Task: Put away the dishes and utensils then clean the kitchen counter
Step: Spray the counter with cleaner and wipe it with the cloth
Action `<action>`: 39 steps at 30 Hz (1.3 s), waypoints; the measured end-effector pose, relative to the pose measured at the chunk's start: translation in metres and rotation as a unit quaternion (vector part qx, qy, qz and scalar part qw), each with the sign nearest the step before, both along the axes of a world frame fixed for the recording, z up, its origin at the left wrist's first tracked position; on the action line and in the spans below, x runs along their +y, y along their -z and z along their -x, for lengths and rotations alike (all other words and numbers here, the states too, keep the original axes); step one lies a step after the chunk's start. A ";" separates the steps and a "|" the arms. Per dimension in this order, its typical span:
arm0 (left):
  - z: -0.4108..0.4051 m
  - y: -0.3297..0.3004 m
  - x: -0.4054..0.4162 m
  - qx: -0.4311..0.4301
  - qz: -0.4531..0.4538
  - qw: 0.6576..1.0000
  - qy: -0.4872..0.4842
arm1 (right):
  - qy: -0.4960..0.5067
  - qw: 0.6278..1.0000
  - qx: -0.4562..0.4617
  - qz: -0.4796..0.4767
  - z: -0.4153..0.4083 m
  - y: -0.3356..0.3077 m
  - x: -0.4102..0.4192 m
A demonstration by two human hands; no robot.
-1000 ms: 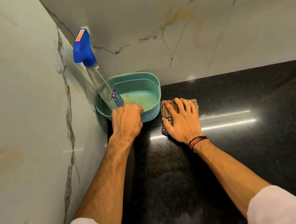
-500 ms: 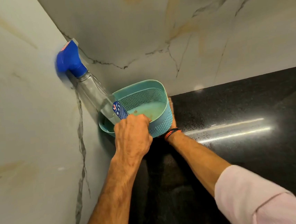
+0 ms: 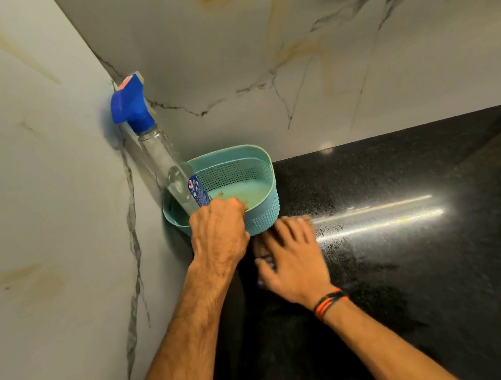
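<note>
A teal perforated basket (image 3: 256, 171) stands in the corner of the black counter (image 3: 403, 267). A clear spray bottle (image 3: 164, 164) with a blue trigger head leans in it against the wall. My left hand (image 3: 218, 232) grips the basket's near rim and tilts the basket up. My right hand (image 3: 292, 259) lies flat, fingers spread, pressing a cloth (image 3: 262, 250) onto the counter just in front of the basket. The cloth is almost wholly hidden under that hand and blurred.
Marble walls (image 3: 292, 63) close the corner at the left and back. The black counter stretches right, with bright light streaks (image 3: 383, 216) on its wet-looking surface.
My right hand with the cloth went under the tilted basket half a second ago and has now come back out toward me. My left hand keeps its grip on the rim.
</note>
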State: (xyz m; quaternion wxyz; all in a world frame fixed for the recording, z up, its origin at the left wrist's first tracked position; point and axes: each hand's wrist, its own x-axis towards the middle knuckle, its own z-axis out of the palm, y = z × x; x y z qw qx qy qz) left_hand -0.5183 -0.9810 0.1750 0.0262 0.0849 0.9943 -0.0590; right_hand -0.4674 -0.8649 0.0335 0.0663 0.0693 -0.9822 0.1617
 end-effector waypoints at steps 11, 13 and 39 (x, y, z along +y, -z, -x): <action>-0.005 0.028 0.006 -0.027 0.032 0.999 0.006 | 0.071 0.994 -0.020 -0.084 0.074 0.010 0.073; -0.002 0.028 0.008 -0.041 0.032 0.999 0.002 | 0.071 0.994 -0.025 -0.079 0.087 0.009 0.073; -0.166 0.126 0.068 -0.020 -0.344 0.938 -0.034 | 0.011 0.998 -0.033 -0.059 0.000 0.013 0.097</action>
